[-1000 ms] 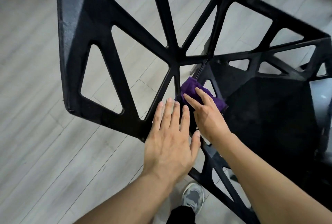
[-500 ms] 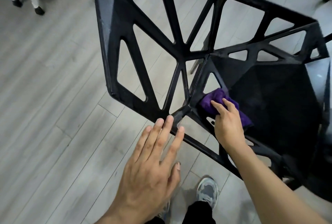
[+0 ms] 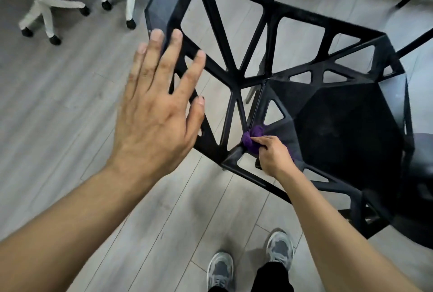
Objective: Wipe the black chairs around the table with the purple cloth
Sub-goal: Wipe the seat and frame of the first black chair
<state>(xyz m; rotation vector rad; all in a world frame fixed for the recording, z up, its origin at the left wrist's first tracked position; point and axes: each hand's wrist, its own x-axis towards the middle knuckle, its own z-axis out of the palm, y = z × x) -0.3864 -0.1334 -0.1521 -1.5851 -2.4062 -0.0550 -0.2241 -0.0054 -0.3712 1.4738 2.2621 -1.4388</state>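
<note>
Since half a second ago the left hand [image 3: 154, 113] has lifted from the lower edge of the backrest and is now higher. Its fingers are straight and spread, the fingertips overlapping the backrest's outer bar; whether they touch it cannot be told. The right hand [image 3: 274, 153] has gone from flat fingers on the purple cloth [image 3: 252, 138] to curled fingers gripping it, bunched into a wad.

Below both hands, nearest the camera, two grey trainers [image 3: 220, 268] stand on the grey plank floor [image 3: 58, 109]. Just beyond the right hand's knuckles the wad presses against the black chair [image 3: 346, 127], at the corner where the backrest's open triangular lattice meets the seat. The seat spreads to the right of that hand. Beyond the left hand's fingertips, well apart, stand two white star-shaped chair bases [image 3: 46, 5] on black castors.
</note>
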